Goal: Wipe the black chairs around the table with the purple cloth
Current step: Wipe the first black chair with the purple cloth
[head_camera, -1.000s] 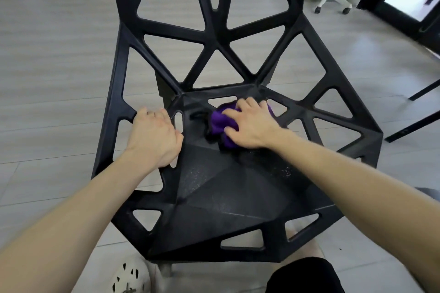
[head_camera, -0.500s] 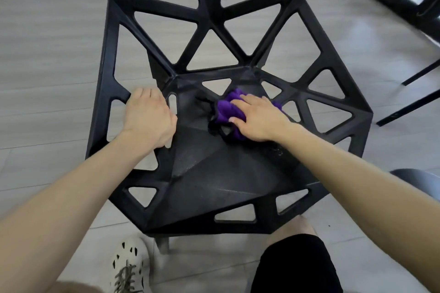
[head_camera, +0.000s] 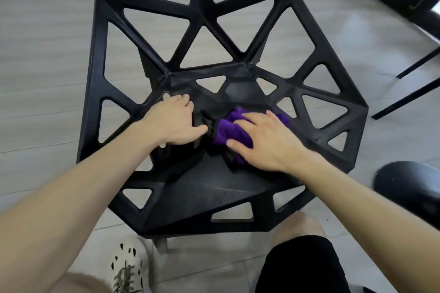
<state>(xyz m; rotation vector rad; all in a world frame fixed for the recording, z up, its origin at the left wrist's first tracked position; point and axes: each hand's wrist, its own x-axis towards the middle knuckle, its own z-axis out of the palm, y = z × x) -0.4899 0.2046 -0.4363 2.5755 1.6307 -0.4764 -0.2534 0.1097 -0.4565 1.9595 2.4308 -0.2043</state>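
Purple cloth point(head_camera: 226, 134) lies bunched under the spread, straight fingers of the right hand point(head_camera: 269, 145) on the chair point(head_camera: 190, 188) seat; left hand point(head_camera: 173, 123) rests flat beside it, fingers relaxed

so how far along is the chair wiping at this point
Done: nothing shows as clearly finished; the dark plastic gives no wiped-versus-unwiped line.
In hand: the right hand presses the purple cloth onto the middle of the seat of the black chair, and the left hand rests on the seat beside it.
Left: the seat front, the backrest struts, and any other chairs, none clearly in view.
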